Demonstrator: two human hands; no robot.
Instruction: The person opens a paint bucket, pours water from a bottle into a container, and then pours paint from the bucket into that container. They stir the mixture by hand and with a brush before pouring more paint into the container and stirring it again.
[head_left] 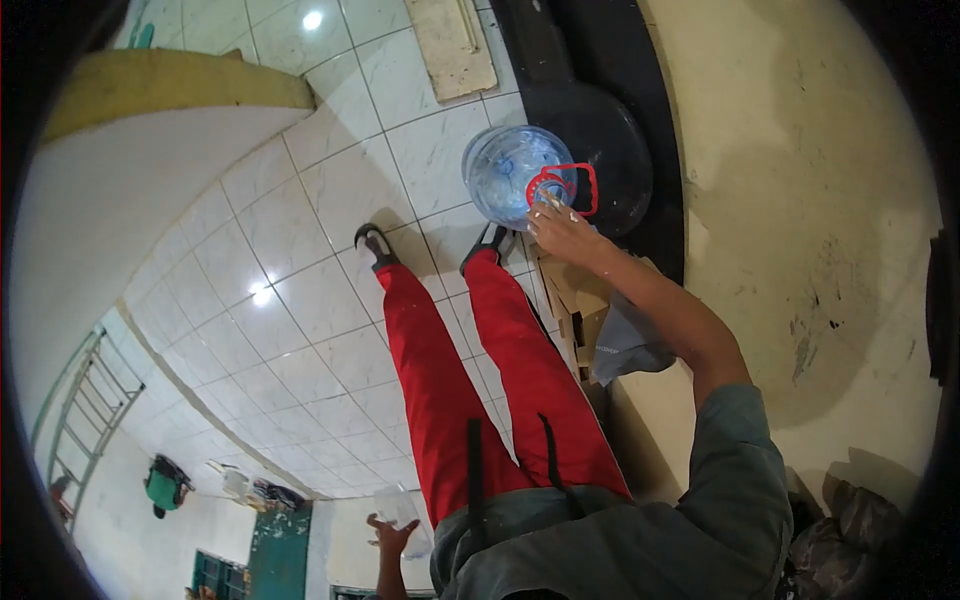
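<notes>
A big clear-blue water jug stands in front of me by my feet, its neck towards me. A red carrying handle is fitted round the neck. My right hand has its fingers closed at the jug's mouth, with whitish marks on the fingers. Low in the view, my left hand grips a see-through plastic container, held away from the jug near my left hip.
A black ledge with a round end runs along the wall beside the jug. Cardboard boxes and a grey cloth lie below my right forearm. A board rests on the tiled floor. A metal ladder stands far left.
</notes>
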